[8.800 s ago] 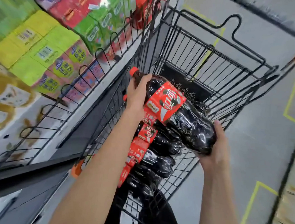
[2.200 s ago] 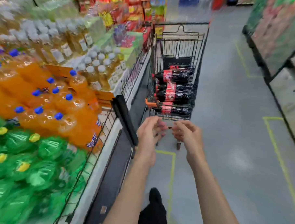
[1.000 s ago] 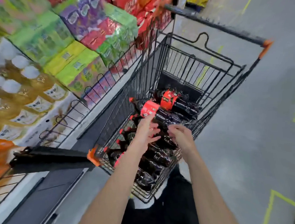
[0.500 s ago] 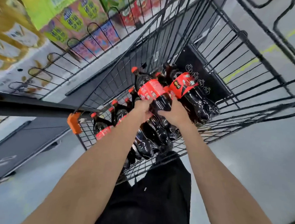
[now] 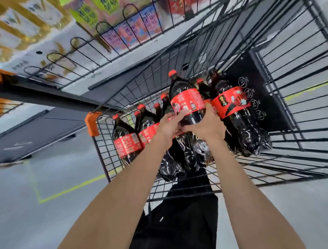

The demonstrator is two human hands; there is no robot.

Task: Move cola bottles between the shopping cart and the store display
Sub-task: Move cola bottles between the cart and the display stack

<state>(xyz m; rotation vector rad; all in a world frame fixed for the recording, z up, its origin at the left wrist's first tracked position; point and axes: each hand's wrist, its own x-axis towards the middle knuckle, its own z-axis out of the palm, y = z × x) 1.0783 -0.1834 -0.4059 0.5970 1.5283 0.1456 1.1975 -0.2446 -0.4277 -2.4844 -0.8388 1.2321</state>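
Note:
A black wire shopping cart (image 5: pixel 100 151) holds several large cola bottles with red labels and red caps. Both hands grip one cola bottle (image 5: pixel 186 102) that lies on top of the pile, its cap pointing up and left. My left hand (image 5: pixel 170 124) wraps its lower label from the left. My right hand (image 5: pixel 206 126) clasps its body from the right. Another cola bottle (image 5: pixel 233 108) lies just to the right, and one more (image 5: pixel 125 139) rests at the cart's near left corner.
The store display (image 5: pixel 114 30) with a low wire fence and colourful packs runs along the upper left. A dark base ledge (image 5: pixel 33 128) sits below it. Grey floor with yellow lines (image 5: pixel 66 189) surrounds the cart. My black-clad legs (image 5: pixel 177 228) stand against the cart.
Since one second ago both hands have reached into the cart and closed around the top bottle. In the last half second the view has leaned closer; the grip is unchanged.

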